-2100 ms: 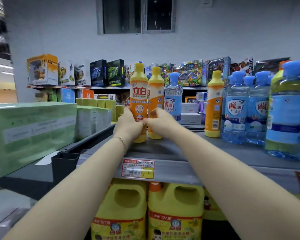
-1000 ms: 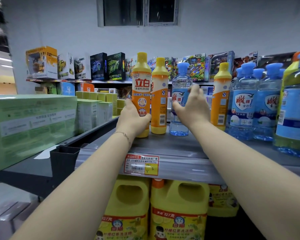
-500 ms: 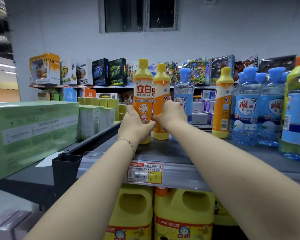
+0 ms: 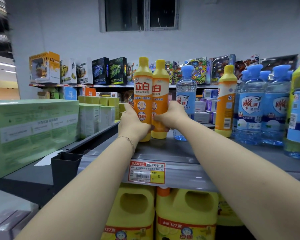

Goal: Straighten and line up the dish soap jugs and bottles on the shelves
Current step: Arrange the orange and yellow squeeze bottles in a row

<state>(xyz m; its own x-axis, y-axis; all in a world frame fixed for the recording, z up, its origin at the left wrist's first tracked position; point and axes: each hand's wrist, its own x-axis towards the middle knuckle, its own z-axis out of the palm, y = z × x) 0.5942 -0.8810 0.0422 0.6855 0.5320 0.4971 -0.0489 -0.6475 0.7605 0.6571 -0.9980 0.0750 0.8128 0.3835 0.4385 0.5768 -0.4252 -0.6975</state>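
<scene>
Two orange dish soap bottles with yellow caps stand side by side on the grey top shelf [image 4: 166, 149]. My left hand [image 4: 132, 122] grips the left orange bottle [image 4: 142, 94] low on its body. My right hand [image 4: 171, 116] grips the second orange bottle [image 4: 160, 90], which touches the first. A clear blue-capped bottle [image 4: 186, 90] stands just right of my right hand. A third orange bottle [image 4: 226, 99] stands further right, apart from the pair. Two yellow jugs [image 4: 185, 215] sit on the shelf below.
Several clear blue bottles [image 4: 249, 108] crowd the shelf's right end. Green boxes [image 4: 33, 129] fill the neighbouring shelf on the left, with a dark bin [image 4: 64, 167] at its corner. A price tag [image 4: 146, 174] hangs on the shelf edge. Toy boxes [image 4: 100, 71] line the far shelf.
My right hand left the clear blue bottle and came back to the second orange bottle. That bottle now shows its front label and stands against the first one.
</scene>
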